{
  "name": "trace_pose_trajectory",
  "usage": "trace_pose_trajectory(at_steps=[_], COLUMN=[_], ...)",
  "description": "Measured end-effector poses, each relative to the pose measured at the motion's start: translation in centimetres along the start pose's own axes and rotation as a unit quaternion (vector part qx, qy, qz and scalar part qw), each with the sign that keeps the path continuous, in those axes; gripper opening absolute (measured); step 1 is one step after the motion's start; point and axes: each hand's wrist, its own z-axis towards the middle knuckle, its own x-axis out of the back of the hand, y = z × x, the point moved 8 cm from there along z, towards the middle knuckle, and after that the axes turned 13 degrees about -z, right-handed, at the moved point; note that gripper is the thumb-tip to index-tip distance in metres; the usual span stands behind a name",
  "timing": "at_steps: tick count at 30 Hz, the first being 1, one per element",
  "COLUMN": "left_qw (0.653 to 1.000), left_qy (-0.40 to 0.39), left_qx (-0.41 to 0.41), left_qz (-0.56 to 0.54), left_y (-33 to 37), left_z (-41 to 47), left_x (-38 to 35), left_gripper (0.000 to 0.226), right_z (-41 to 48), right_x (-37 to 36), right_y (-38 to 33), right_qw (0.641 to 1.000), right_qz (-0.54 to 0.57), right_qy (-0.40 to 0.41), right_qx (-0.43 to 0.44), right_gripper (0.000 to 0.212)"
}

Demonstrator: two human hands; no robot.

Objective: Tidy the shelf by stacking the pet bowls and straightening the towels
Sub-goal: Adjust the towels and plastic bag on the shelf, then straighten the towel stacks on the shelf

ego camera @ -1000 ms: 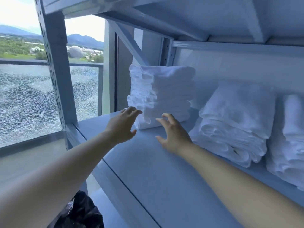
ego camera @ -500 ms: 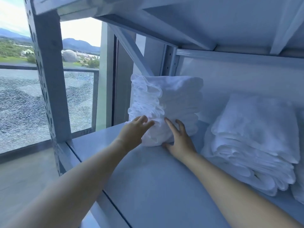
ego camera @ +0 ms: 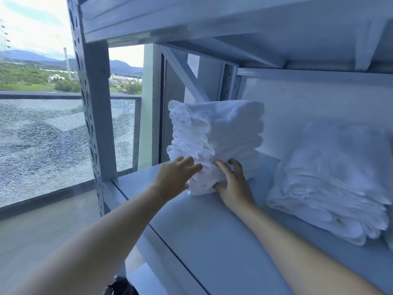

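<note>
A tall stack of folded white towels (ego camera: 223, 133) stands at the left back of the grey metal shelf (ego camera: 212, 235), its frilly edges facing me. My left hand (ego camera: 175, 178) presses flat against the stack's lower left side. My right hand (ego camera: 232, 182) curls its fingers into the lower front layers, thumb near the shelf board. The bottom corner of the stack is pinched between the two hands. To the right, a second, slumped pile of white towels (ego camera: 331, 184) lies on the same board. No pet bowls are in view.
A perforated upright post (ego camera: 93, 116) bounds the shelf on the left, and the shelf above (ego camera: 212, 20) hangs low overhead. Beyond it are a window and a balcony railing (ego camera: 63, 96). A dark object (ego camera: 121, 287) lies on the floor below.
Both hands reached forward from the open shelf board to the towel stack and now clasp its lower corner. The camera has moved closer and slightly right.
</note>
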Motion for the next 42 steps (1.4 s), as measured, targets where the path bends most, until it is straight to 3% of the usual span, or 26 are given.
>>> trace_pose_trajectory(at_steps=[13,18,21,24,29,35,42], left_qw=[0.999,0.996,0.994,0.995,0.992,0.988,0.988], left_qy=[0.031,0.053,0.087,0.077,0.052,-0.001,0.013], left_qx=[0.021,0.07,0.051,-0.005,-0.02,-0.062,-0.065], left_qz=[0.035,-0.014,-0.043,-0.058,-0.114,-0.139,-0.137], left_y=[-0.1,-0.3,2.4,6.9,12.3,18.6,23.3], left_z=[-8.1,-9.6,-8.8,-6.4,-1.7,3.1,8.2], left_x=[5.8,6.7,7.4,6.8,3.1,-2.2,-5.1], left_gripper=[0.05,0.049,0.059,0.054,0.049,0.049,0.09], right_z=[-4.1,-4.7,-5.5,-6.6,-8.7,-11.6,-12.8], right_x=[-0.3,0.1,2.1,5.0,10.7,16.5,18.6], right_y=[-7.5,-7.5,-5.9,-3.0,3.5,10.3,14.9], right_qw=[0.995,0.995,0.993,0.993,0.99,0.953,0.943], right_qz=[0.061,0.039,-0.006,-0.052,-0.133,-0.302,-0.327], right_qy=[-0.003,-0.065,-0.074,-0.056,-0.017,0.022,-0.009], right_qx=[0.081,0.071,0.087,0.093,0.046,-0.004,-0.063], right_gripper=[0.052,0.063,0.066,0.065,0.065,0.069,0.078])
